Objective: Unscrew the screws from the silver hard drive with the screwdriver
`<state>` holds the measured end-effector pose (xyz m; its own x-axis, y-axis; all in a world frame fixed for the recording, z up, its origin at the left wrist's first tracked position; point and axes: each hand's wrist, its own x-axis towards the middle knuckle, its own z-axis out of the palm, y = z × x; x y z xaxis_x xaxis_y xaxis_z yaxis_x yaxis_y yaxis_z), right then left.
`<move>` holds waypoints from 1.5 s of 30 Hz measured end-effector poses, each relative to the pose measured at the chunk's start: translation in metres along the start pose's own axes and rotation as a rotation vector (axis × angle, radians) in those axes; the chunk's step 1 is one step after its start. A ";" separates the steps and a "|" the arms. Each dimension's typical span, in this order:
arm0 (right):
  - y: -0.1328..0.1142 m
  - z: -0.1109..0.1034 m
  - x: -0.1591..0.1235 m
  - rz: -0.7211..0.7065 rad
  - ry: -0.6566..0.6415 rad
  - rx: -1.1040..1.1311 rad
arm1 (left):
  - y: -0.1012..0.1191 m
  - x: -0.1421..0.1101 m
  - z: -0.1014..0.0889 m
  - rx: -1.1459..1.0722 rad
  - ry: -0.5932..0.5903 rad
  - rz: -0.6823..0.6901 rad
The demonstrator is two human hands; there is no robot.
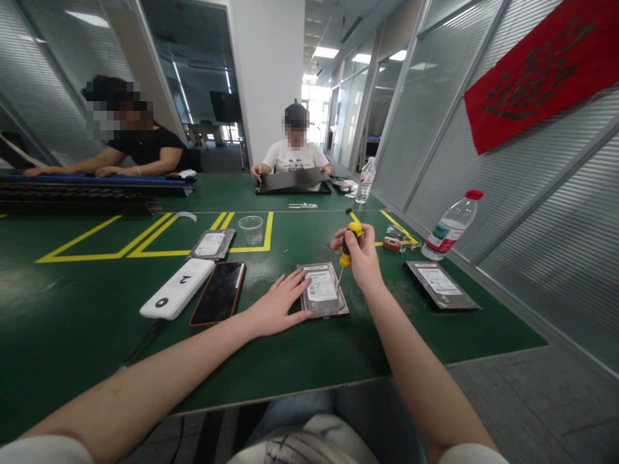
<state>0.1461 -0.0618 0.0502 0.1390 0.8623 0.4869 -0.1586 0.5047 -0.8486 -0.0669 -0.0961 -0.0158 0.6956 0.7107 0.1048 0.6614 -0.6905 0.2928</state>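
Observation:
A silver hard drive (321, 291) with a white label lies flat on the green table in front of me. My left hand (283, 301) rests along its left side, fingers spread, the fingertips and thumb touching the drive. Wrapped round the yellow and black handle of a screwdriver (345, 254) is my right hand (363, 258). The screwdriver stands nearly upright, its shaft reaching down to the drive's right edge. Whether the tip sits in a screw is too small to tell.
Left of my hand lie a phone (218, 293), a white power bank (177, 290), another hard drive (211, 244) and a plastic cup (251, 230). To the right are a third hard drive (440, 285) and a water bottle (453, 225). Two people work across the table (309, 361).

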 end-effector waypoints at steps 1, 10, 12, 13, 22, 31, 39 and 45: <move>0.000 0.001 0.000 -0.002 0.012 0.013 | 0.000 0.000 0.000 0.000 -0.005 -0.004; 0.001 -0.003 0.002 0.041 0.031 0.017 | 0.000 0.000 0.000 0.006 -0.015 -0.010; 0.000 -0.002 0.001 0.014 0.037 -0.004 | 0.000 0.000 0.000 0.001 -0.010 -0.006; 0.000 -0.002 0.001 0.003 0.040 -0.008 | 0.000 0.000 0.000 -0.003 -0.008 -0.002; 0.000 -0.002 0.000 0.025 -0.047 0.012 | -0.001 0.000 0.001 -0.008 0.001 0.002; -0.003 0.001 -0.002 0.006 0.004 0.012 | 0.001 -0.001 -0.001 0.002 -0.010 -0.007; 0.002 -0.002 0.000 0.020 -0.065 -0.046 | -0.002 0.000 0.002 0.003 0.010 0.013; 0.002 0.003 -0.002 0.000 -0.073 0.003 | -0.002 0.000 0.002 0.003 0.009 0.003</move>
<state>0.1427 -0.0626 0.0478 0.0676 0.8628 0.5011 -0.1611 0.5051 -0.8479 -0.0676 -0.0951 -0.0184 0.6949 0.7100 0.1144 0.6602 -0.6929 0.2899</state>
